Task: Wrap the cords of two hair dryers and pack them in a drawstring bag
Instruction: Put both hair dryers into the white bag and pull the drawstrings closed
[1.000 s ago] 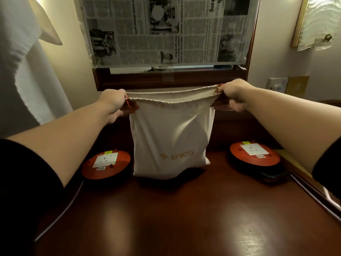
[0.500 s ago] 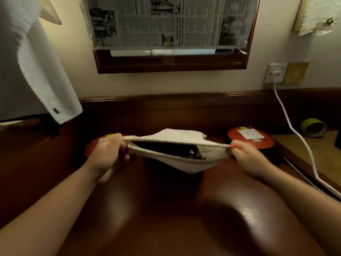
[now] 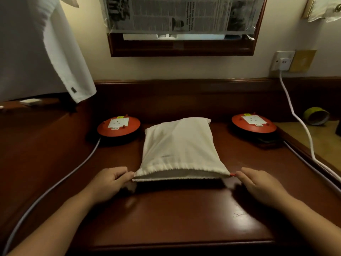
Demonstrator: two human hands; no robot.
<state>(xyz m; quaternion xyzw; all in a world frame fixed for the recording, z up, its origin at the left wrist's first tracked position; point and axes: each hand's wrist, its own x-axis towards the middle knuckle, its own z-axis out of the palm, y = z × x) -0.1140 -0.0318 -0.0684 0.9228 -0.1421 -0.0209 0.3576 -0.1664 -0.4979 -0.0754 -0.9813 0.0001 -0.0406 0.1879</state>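
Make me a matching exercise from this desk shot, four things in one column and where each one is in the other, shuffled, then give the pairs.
Things:
1. drawstring bag
2. white cable
3. yellow-green roll
4. white shirt

Places:
A. hanging at upper left
B. lying on its side at far right
C. flat on the desk, its mouth held by the left hand and right hand
D. plugged into the wall socket

Pairs: 1-C, 2-D, 3-B, 4-A

Single head view, worn by the person, looking forward and steeply down onto a dark desk. Wide-angle; edges bow. Landmark: bag, centre frame, close below the lens. Both forearms enter from the bottom corners toward it. Behind the bag, the wall; above it, a wooden frame, cut off at top.
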